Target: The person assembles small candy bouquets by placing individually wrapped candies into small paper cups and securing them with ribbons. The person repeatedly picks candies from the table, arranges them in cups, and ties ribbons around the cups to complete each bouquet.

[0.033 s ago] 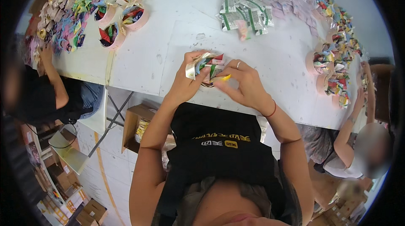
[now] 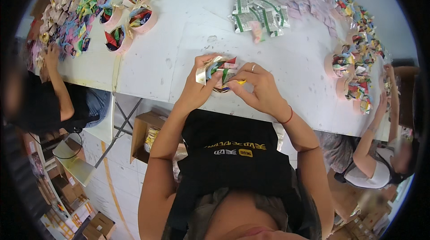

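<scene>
Close to the table's front edge, my left hand (image 2: 197, 88) grips a small round tub (image 2: 201, 77) with a shiny pale lining showing at its left side. Its thumb presses on the small packets (image 2: 226, 66) inside, which are red, green, white and blue. From the right, my right hand (image 2: 260, 88) pinches a small yellow packet (image 2: 242, 81) at the near right side of the tub. That packet is mostly covered by the fingers. The tub's underside is hidden behind my hands.
Filled pink tubs (image 2: 144, 21) stand at the back left, and more (image 2: 342, 66) at the right. White-and-green sachets (image 2: 264, 13) lie piled beyond my hands. Co-workers' arms (image 2: 60, 83) reach in at both sides. A cardboard box (image 2: 143, 134) sits below the table's edge.
My right thumb and the yellow packet have shifted slightly closer to the tub. At the right, the co-worker's head has moved toward the rim of the view.
</scene>
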`<state>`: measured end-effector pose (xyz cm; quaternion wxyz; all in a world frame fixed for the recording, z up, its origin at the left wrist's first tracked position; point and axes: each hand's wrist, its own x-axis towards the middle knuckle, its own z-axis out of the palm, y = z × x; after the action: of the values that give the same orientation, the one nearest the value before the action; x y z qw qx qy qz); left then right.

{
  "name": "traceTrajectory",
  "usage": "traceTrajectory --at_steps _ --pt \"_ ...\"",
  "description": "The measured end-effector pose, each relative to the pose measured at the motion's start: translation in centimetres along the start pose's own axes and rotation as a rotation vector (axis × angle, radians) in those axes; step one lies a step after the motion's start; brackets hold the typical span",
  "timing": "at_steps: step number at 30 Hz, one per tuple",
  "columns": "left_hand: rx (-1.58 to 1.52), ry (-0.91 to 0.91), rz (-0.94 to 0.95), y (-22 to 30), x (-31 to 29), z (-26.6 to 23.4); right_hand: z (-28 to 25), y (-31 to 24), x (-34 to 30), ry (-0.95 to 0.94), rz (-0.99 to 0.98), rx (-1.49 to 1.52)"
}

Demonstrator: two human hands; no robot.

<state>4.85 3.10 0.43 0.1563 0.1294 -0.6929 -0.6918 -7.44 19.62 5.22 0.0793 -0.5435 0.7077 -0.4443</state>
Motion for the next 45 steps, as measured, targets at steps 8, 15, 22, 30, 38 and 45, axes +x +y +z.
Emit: traceTrajectory --at_steps 8,15,22,30,38,45 --pt "0.145 0.061 0.096 -1.1 -0.2 0.7 1.7 0.2 -1.6 0.125 0.039 -0.038" --pt "0.093 0.116 0.018 -1.7 0.1 1.3 -0.5 0.4 -0.3 -0.099 -0.160 -0.248" --pt "0.353 -0.004 0.261 -0.7 0.6 3.8 -4.0 1.8 -5.2 0.019 -0.084 -0.279" --pt "1.053 0.595 0.318 0.2 2.9 -15.3 -13.6 5.3 -13.5 0.805 0.320 -0.786" --pt "1.377 0.170 0.389 2.1 2.3 -5.2 -6.1 8.9 1.9 0.474 0.143 -0.435" --pt "0.932 0.060 0.405 6.3 2.5 -5.6 -5.5 14.9 4.6 0.520 0.110 -0.250"
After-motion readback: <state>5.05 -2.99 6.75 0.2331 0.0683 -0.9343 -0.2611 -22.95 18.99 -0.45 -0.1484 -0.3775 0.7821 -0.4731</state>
